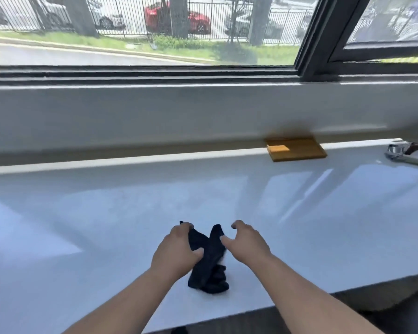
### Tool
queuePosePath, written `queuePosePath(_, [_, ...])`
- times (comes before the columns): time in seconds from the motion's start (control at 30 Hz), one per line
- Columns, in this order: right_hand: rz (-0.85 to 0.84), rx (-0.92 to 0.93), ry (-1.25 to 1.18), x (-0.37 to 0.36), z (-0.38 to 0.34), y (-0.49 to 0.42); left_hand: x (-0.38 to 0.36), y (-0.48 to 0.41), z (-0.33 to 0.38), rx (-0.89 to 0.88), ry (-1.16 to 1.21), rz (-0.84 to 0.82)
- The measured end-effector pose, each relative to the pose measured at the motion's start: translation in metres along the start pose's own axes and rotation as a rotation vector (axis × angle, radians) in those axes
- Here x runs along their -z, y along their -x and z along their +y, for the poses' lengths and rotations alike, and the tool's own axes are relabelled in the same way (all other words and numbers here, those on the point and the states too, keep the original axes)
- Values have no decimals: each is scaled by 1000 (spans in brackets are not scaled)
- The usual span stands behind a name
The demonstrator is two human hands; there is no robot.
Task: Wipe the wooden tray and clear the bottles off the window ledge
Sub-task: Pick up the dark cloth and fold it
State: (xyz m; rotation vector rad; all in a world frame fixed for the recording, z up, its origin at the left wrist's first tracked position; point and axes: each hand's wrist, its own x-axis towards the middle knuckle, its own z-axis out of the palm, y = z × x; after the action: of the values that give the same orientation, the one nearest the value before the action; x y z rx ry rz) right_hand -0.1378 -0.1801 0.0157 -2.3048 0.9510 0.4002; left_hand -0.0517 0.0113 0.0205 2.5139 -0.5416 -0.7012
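Note:
A dark cloth lies crumpled on the white counter near its front edge. My left hand grips the cloth's upper left end. Just to the right, my right hand hovers with fingers spread and curled, its thumb close to the cloth. A flat wooden tray lies far back on the right, against the white wall below the window ledge. No bottles show on the ledge.
A metal tool with a pale handle lies at the far right of the counter. A dark-framed window runs across the top, with a street and cars outside. The counter's front edge slants across the bottom right.

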Motion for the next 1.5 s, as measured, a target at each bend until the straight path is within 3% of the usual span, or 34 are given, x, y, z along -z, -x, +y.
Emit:
queuePosePath(0.13, [-115, -133, -19, -34, -15, -52, -2, -51, -21, -25, -4, -55])
queuePosePath(0.27, [-138, -109, 126, -43, -27, -77, 5, -84, -24, -39, -14, -102])
queuePosePath(0.47, [-172, 222, -363, 46, -88, -77, 61, -112, 12, -66, 178, -270])
queuePosePath(0.6, [-163, 509, -463, 132, -131, -66, 116, -126, 66, -135, 285, -308])
queuePosePath(0.8, [-39, 745, -561, 234, -153, -71, 197, -112, 129, -174, 418, -12])
queuePosePath(0.9, [-28, 843, -566, 265, -169, -67, 227, -100, 150, -189, 368, 1])
queuePosePath(0.97, [127, 907, -489, 282, -175, -68, 243, -92, 167, -222, 375, 34])
queuePosePath(1.03, [364, 876, -483, 295, -171, -74, 257, -86, 189, -260, 469, 70])
queuePosePath(1.1, [425, 724, -619, 292, -158, -78, 264, -82, 212, -255, 581, 78])
queuePosePath(1.23, [101, 291, -693, 225, -105, -78, 257, -85, 239, -118, 785, 44])
queuePosePath(1.37, [-582, -11, -966, 166, -69, -66, 248, -81, 239, 4, 1047, -4])
queuePosePath(1.43, [-717, -81, -1172, 158, -74, -60, 247, -77, 236, 3, 1163, -65])
queuePosePath(1.5, [-738, -85, -1320, 159, -80, -61, 247, -74, 231, -30, 1219, -127])
